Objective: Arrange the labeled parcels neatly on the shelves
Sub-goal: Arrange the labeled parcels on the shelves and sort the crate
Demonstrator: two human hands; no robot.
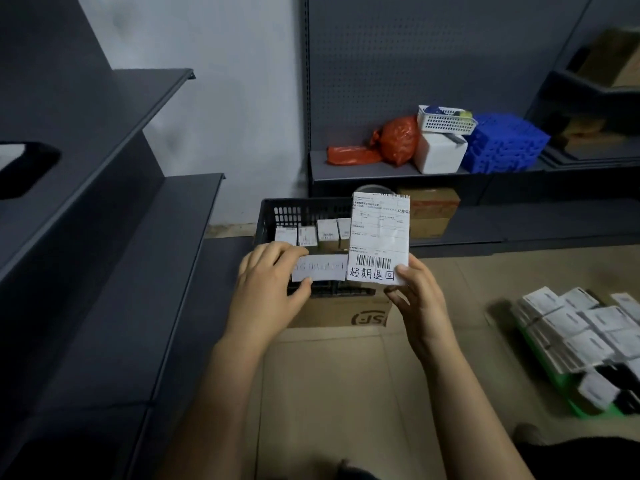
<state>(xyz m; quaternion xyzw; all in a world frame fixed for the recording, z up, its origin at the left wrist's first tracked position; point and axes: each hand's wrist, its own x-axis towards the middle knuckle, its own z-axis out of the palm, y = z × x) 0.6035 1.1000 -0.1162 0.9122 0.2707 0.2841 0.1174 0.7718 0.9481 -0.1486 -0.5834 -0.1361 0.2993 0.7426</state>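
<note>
1. Hands worked side by side: the right hand (415,296) pinched a tall labeled slip (379,237) at its bottom corner, upright; the left hand (273,282) gripped a smaller paper (320,268), its writing blurred, perhaps the same note.
2. Labeled parcels (581,330) lay stacked on the floor at right; more (325,232) stood in the black crate (277,216) just beyond.
3. Matching each label before shelving seemed wise; the shelf (104,289) at left lay bare.
</note>
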